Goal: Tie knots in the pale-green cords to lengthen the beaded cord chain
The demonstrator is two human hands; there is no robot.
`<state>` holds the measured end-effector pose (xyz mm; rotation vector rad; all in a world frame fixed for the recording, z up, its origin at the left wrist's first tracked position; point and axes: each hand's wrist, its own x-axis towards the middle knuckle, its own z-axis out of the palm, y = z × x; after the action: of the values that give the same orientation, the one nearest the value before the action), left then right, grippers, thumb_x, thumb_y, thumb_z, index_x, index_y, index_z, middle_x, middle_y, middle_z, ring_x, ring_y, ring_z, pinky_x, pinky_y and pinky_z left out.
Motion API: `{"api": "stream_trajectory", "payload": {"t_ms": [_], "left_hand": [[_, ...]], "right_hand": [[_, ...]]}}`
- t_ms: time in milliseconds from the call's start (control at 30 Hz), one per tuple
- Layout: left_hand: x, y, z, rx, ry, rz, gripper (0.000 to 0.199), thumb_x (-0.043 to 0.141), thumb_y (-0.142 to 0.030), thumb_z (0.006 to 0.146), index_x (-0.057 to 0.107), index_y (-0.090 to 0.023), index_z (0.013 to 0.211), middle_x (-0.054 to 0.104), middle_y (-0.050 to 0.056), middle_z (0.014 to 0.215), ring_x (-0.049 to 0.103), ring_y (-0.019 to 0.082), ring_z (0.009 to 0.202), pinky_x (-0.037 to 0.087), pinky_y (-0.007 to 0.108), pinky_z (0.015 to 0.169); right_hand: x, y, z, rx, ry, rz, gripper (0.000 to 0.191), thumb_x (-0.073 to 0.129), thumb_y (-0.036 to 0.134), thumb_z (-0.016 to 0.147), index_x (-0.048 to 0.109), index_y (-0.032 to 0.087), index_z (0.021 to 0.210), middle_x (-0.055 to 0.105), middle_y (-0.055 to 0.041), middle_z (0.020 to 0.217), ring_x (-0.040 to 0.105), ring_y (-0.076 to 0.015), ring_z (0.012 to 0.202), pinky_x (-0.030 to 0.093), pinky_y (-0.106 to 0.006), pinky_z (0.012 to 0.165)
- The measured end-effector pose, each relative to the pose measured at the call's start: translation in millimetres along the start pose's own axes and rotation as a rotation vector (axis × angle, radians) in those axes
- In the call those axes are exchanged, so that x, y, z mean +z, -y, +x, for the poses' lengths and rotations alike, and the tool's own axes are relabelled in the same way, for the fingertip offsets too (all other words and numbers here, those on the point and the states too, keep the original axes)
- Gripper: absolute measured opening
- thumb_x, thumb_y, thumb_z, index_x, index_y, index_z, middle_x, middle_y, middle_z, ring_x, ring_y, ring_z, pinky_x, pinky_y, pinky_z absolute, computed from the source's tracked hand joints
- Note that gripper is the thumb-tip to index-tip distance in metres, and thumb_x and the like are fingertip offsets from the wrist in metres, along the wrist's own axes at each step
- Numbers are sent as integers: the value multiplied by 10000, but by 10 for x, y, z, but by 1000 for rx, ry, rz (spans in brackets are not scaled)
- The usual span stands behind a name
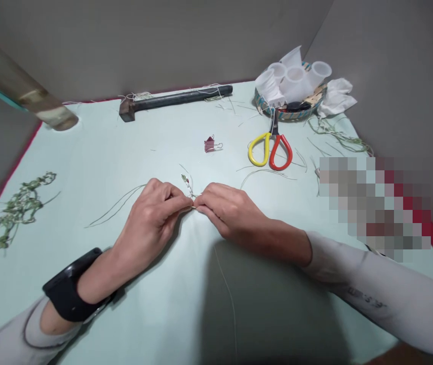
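My left hand (159, 215) and my right hand (231, 210) meet near the middle of the table, fingertips pinched together on thin cord. A small green and white braided piece (187, 183) extends just beyond the fingertips. Loose cord ends (119, 203) trail out to the left of my left hand. Another pale thread (228, 289) runs down the table below my right hand. Just where the fingertips come together, the cord is mostly hidden by the fingers.
On the pale table (148, 314) lie a hammer (178, 99), a binder clip (210, 145), yellow and red scissors (270, 147) and green knotted cords (18, 210). A basket (292, 114) holds plastic cups (296, 81). At the back left stands a tube (45, 109).
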<state>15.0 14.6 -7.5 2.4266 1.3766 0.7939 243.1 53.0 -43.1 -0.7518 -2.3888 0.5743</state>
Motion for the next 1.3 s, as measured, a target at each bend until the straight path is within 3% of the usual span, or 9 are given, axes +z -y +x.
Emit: {"api": "stream_trajectory", "payload": {"t_ms": [100, 267, 467, 633, 933, 1300], "left_hand": [[-5, 50, 1, -35, 31, -56, 256, 641, -298, 1101, 859, -305, 967, 767, 74, 1005, 646, 265, 955, 549, 415, 826], [-2, 119, 11, -78, 99, -130, 360, 609, -434, 1127, 799, -256, 878, 742, 77, 986, 675, 269, 966, 558, 408, 822], [-24, 88, 41, -92, 165, -150, 294, 558, -296, 1104, 728, -242, 870, 723, 64, 954, 677, 275, 981, 546, 405, 831], [-17, 50, 64, -106, 172, -138, 271, 535, -284, 1091, 675, -241, 863, 705, 54, 919, 655, 269, 927, 532, 402, 800], [11, -27, 35, -98, 89, -94, 249, 553, -245, 1083, 699, -240, 881, 708, 64, 910, 637, 267, 888, 547, 423, 809], [49, -44, 15, -43, 31, -19, 218, 535, -231, 1110, 731, -224, 1015, 760, 105, 1067, 695, 282, 992, 585, 420, 846]], "right_hand": [[-15, 2, -6, -1, 27, -29, 321, 412, 226, 1161, 721, 163, 1096, 722, -100, 1000, 617, -210, 921, 463, -337, 781], [-39, -16, -6, -39, 96, -36, 253, 455, 181, 1142, 707, 205, 1141, 734, -59, 1009, 620, -189, 930, 435, -318, 750], [-41, -33, 18, -73, 102, -4, 278, 475, 316, 1198, 727, 199, 1221, 767, -78, 1072, 654, -197, 993, 454, -322, 773], [-54, -40, 22, -85, 55, 26, 348, 429, 275, 1191, 761, 174, 1180, 730, -77, 986, 645, -193, 917, 468, -323, 774], [-74, -77, 60, -56, 21, 105, 261, 516, 213, 1107, 772, 171, 1089, 727, -62, 964, 627, -169, 830, 470, -304, 761], [-105, -91, 104, 4, 64, 194, 219, 564, 206, 1082, 776, 177, 1035, 730, -48, 948, 628, -160, 839, 462, -295, 787]]}}
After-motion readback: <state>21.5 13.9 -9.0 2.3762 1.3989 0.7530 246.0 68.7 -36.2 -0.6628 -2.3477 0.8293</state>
